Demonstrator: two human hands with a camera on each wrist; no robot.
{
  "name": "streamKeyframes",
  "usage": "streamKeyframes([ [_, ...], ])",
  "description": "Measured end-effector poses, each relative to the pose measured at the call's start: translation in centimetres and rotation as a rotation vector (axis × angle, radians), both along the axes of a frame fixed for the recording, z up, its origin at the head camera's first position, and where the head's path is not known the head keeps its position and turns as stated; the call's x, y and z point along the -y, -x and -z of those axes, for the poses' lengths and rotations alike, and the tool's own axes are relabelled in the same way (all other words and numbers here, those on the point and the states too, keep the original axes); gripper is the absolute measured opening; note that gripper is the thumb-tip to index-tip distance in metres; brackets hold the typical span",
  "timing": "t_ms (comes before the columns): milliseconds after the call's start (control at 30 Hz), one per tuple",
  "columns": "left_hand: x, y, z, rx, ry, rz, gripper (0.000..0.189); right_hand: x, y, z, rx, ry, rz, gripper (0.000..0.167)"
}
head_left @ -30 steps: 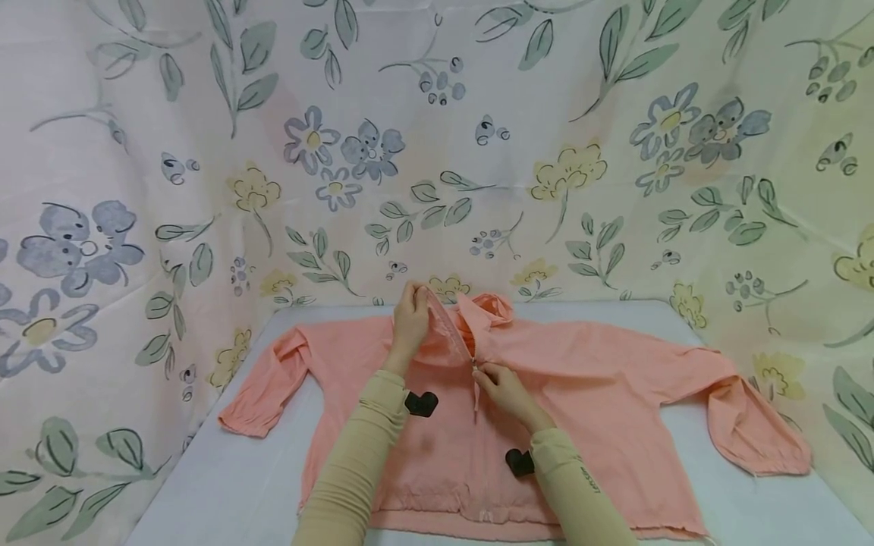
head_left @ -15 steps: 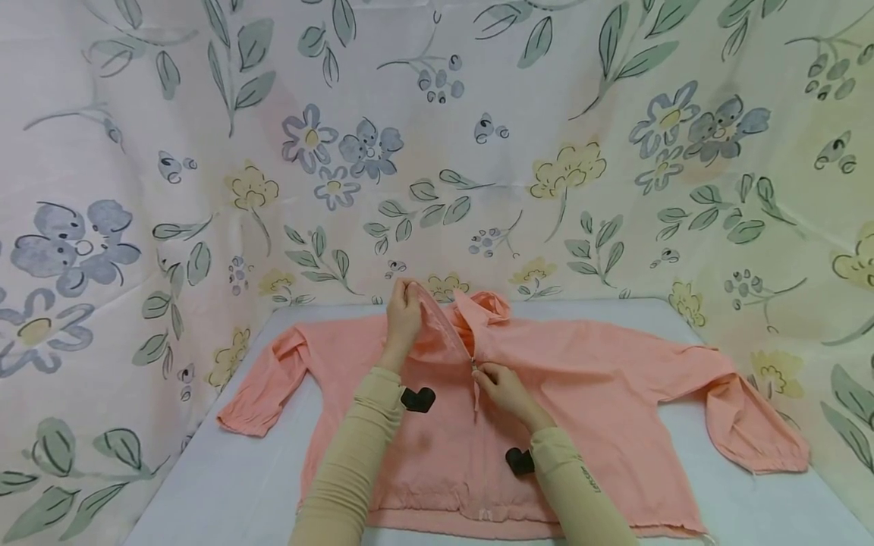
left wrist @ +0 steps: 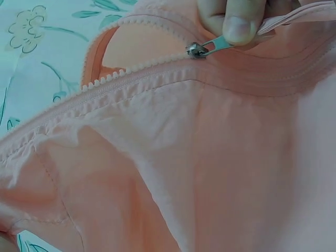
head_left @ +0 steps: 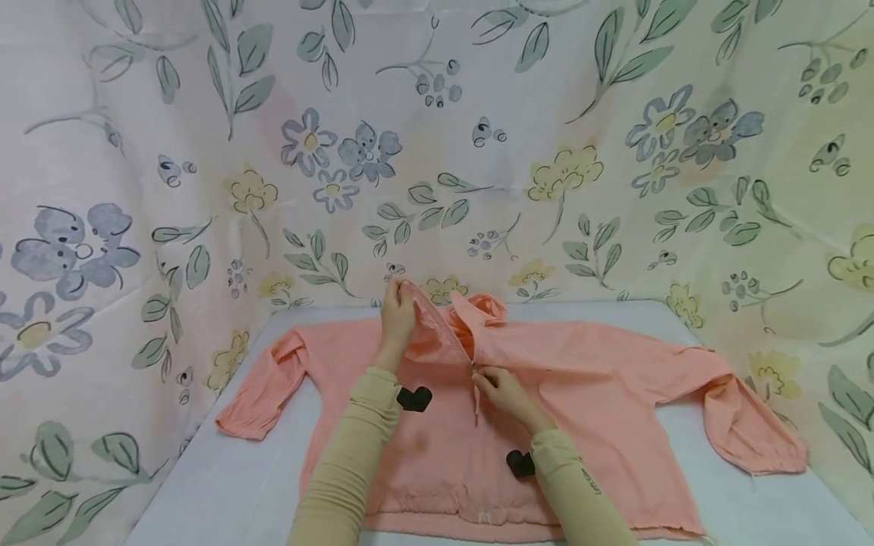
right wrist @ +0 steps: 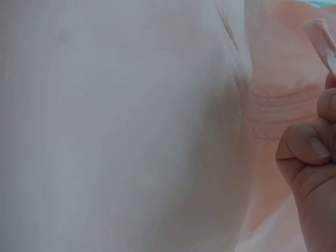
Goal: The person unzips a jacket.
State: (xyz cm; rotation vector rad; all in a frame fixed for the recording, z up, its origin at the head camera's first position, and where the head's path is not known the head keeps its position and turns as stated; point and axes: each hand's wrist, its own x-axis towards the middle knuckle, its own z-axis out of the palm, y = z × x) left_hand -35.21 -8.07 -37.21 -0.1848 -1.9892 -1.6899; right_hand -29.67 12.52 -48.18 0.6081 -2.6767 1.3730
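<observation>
A pink zip-up jacket (head_left: 587,425) lies spread out, front up, its zip fastened below the chest and parted above. My left hand (head_left: 397,322) grips the upper left zip edge near the collar and holds it raised, so the zip tape slants down to the slider. At the chest my right hand (head_left: 504,393) pinches the zip pull. In the left wrist view the metal slider (left wrist: 197,50) joins both rows of teeth, and its pull tab (left wrist: 219,43) sits under my right thumb. My right fingers (right wrist: 307,147) appear curled in the right wrist view, with a pink strip (right wrist: 321,44) above them.
The jacket covers much of a white table (head_left: 205,478). One sleeve (head_left: 266,387) bends out to the left, the other sleeve (head_left: 751,417) to the right. Flowered cloth (head_left: 437,152) hangs behind and at both sides. A black heart-shaped piece (head_left: 414,398) sits by my left cuff.
My left hand has shifted slightly left, drawing the zip edge with it and widening the opening at the neck. My right hand stays nearly in place on the zip pull.
</observation>
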Motion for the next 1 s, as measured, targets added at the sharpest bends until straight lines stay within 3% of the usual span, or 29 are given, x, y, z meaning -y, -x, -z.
streamKeyframes([
  [467,0.9,-0.1,-0.2,0.005,-0.048,0.008,0.016,-0.2,-0.3,0.5,-0.028,-0.006,-0.025,0.027],
  [1000,1.3,0.3,-1.1,-0.002,-0.065,0.001,0.017,-0.5,-0.3,0.3,0.05,0.007,-0.046,0.025],
])
